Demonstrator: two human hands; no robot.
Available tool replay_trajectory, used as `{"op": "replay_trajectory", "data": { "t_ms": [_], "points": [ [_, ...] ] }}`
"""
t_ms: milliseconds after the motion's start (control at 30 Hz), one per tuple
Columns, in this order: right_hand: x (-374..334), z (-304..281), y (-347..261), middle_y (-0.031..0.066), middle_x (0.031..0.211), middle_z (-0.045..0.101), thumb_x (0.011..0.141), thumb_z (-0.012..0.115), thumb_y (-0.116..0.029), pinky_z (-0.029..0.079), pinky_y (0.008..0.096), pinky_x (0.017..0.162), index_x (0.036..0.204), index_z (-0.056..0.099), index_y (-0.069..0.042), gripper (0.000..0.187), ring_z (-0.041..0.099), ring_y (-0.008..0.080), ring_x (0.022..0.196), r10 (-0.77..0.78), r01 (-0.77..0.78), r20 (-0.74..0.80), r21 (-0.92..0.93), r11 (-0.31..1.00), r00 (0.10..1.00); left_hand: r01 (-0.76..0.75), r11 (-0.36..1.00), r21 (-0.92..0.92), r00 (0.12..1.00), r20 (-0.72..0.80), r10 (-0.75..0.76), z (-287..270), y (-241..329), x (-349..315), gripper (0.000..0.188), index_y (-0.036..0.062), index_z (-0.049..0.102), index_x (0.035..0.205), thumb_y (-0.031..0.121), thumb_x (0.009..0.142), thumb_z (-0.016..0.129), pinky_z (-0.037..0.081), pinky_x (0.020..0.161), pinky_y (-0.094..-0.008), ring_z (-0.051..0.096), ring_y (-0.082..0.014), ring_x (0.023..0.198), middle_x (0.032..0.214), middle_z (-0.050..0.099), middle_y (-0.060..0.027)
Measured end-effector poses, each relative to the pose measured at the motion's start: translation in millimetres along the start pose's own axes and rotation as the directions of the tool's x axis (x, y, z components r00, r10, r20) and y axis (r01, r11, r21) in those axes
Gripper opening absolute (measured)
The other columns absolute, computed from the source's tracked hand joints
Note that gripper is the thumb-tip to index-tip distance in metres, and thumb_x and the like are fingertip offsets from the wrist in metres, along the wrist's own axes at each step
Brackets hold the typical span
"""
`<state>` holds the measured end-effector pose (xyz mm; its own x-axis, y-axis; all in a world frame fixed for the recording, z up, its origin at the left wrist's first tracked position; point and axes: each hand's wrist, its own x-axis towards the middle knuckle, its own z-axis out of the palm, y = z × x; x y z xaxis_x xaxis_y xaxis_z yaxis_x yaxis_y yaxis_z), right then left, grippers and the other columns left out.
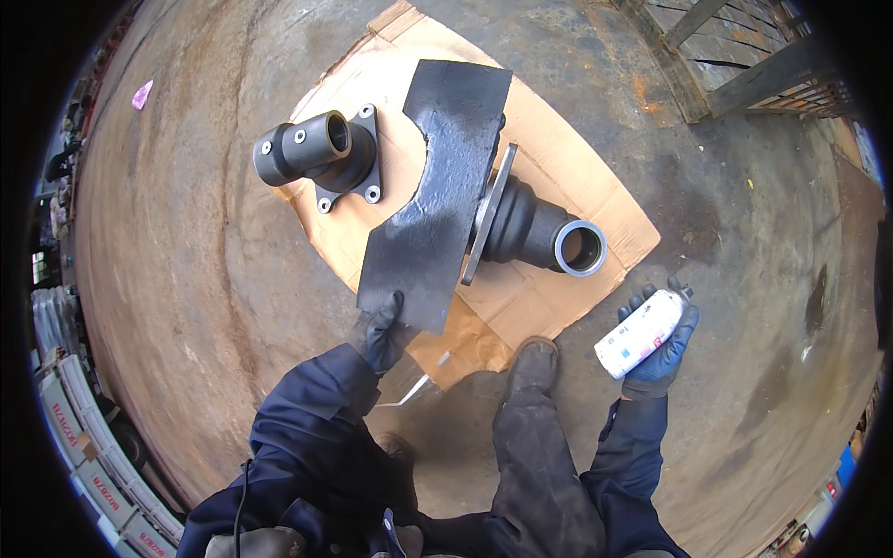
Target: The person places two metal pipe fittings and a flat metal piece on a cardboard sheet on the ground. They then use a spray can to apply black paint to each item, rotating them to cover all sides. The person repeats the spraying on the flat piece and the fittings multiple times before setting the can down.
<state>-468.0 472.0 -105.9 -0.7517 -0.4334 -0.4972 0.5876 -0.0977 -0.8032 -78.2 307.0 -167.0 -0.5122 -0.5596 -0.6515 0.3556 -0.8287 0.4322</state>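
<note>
My gloved left hand (379, 333) grips the near end of a flat black sheet (445, 158) with a curved notch in its left edge. The thumb lies on top; the other fingers are mostly hidden. In my gloved right hand (672, 349) lies a white spray can (640, 333), tilted, its dark nozzle end pointing up and to the right. Just right of the sheet rests a black flanged pipe fitting (530, 225) with a bare metal rim, partly covered by it. Another black fitting (321, 153), with a bolt-hole flange, stands to the left.
Both fittings rest on a flattened cardboard sheet (595, 209) on a stained concrete floor (735, 279). Brown paper (465, 349) lies by my boot (533, 363). A metal frame (763, 79) stands far right. Grey boxes (88, 456) line the left edge, and a pink scrap (141, 95) lies far left.
</note>
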Motion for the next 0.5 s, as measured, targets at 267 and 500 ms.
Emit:
{"op": "replay_trajectory", "data": {
  "t_ms": [267, 500],
  "points": [
    [-15.8, -7.9, 17.3, 0.0127, 0.135, 0.07, 0.111, 0.059, -0.047, 0.066, 0.049, 0.094, 0.168, 0.038, -0.024, 0.064, 0.074, 0.0256, 0.114, 0.083, -0.093, 0.21, 0.039, 0.995, 0.974, 0.001, 1.0, 0.007, 1.0, -0.014, -0.001, -0.4, -1.5, 12.4, 0.049, 0.0126, 0.048, 0.155, 0.024, 0.111, 0.067, 0.06, 0.111, -0.0498, 0.064, -0.0269, 0.135, 0.148, 0.062, -0.009],
    [-28.9, 0.2, 22.2, 0.0198, 0.141, 0.065, 0.108, 0.065, -0.035, 0.069, 0.0479, 0.09, 0.173, 0.025, -0.025, 0.077, 0.076, 0.0296, 0.113, 0.098, -0.107, 0.348, 0.005, 0.994, 0.932, -0.005, 0.995, 0.101, 0.999, 0.037, 0.001, 11.2, 3.1, 20.2, 0.048, 0.0127, 0.048, 0.156, 0.026, 0.113, 0.064, 0.062, 0.108, -0.0475, 0.066, -0.0254, 0.133, 0.148, 0.062, -0.0088]
  ]
}}
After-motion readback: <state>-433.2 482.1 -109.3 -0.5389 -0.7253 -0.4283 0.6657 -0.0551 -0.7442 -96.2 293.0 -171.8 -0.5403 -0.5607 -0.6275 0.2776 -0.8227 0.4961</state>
